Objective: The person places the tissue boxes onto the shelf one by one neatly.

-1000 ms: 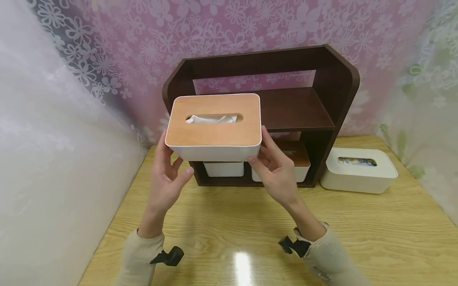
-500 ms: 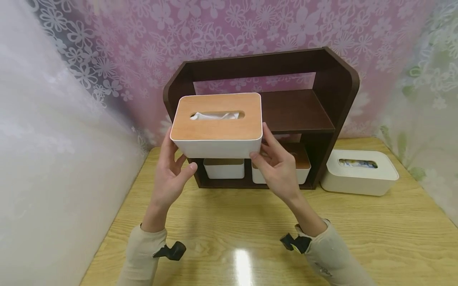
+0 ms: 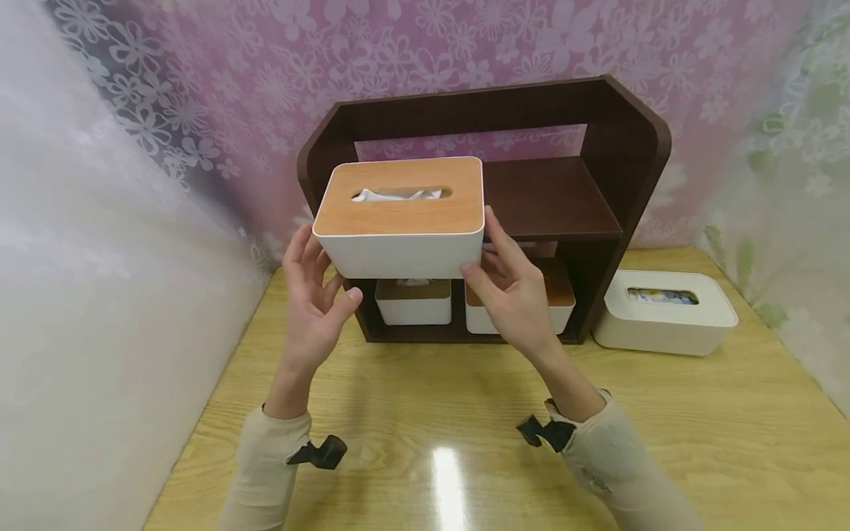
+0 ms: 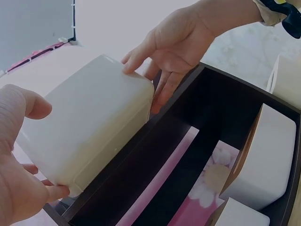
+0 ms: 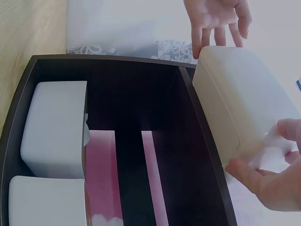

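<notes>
White-bodied tissue box [image 3: 401, 217]: wood-toned lid with a long rounded slot, white tissue [image 3: 398, 195] showing in it; held up before the left part of the upper compartment of the dark brown shelf unit [image 3: 551, 198]; contact with the middle board cannot be told.
Left hand [image 3: 308, 317]: at the box's left end, fingers spread against it, thumb standing apart.
Right hand [image 3: 514, 306]: grips the front right corner, thumb on the front wall, fingers at the right end.
Upper compartment, room: board surface runs from the box's right end to the right side panel.
Lower compartment: small tissue box [image 3: 413, 304] toward the left; second tissue box [image 3: 560, 295] by the right side panel, partly behind the right hand; a gap between them.
Desk [image 3: 398, 413], edges and room: left edge along a white panel [image 3: 99, 295]; shelf unit toward the back edge; wood surface from its foot to the sleeves [image 3: 265, 464].
Cream tissue box [image 3: 667, 317]: near the desk's back right corner, just beside the shelf unit; patterned packet [image 3: 662, 296] in its slot.
Head view only: the held box's lid and slot.
Both wrist views: its underside, hidden from the head view, beside the shelf unit's edge.
Right wrist view: left fingers nearly straight, tips on the box end.
</notes>
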Demonstrator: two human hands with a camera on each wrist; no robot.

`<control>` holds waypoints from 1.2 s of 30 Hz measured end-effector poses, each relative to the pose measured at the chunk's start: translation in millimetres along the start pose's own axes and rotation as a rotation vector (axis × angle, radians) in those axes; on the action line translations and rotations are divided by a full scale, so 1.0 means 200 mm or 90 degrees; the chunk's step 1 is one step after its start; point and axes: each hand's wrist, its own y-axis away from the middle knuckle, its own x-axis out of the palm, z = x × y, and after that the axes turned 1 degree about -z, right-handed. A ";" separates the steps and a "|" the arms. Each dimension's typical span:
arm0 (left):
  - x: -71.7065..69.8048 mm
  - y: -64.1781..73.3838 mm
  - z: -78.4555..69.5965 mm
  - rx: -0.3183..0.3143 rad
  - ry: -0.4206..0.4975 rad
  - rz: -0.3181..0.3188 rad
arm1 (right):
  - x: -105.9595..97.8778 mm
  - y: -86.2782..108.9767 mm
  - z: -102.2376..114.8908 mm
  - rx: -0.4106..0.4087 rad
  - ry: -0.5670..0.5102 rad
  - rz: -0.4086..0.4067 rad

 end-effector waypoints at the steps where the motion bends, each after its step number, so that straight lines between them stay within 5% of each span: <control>1: 0.00 0.00 0.00 0.002 0.005 -0.005 | 0.00 -0.01 0.00 0.004 0.005 0.001; 14: -0.01 -0.02 0.01 0.023 -0.084 0.019 | 0.03 -0.07 -0.01 -0.052 0.040 -0.067; 22: 0.00 -0.03 0.01 -0.002 -0.160 0.030 | 0.04 -0.08 -0.02 -0.058 0.026 -0.111; 29: -0.01 -0.04 0.00 -0.018 -0.194 0.028 | 0.05 -0.10 -0.03 -0.080 0.014 -0.109; 36: 0.00 -0.06 0.00 -0.031 -0.241 0.011 | 0.04 -0.12 -0.04 -0.108 0.075 -0.103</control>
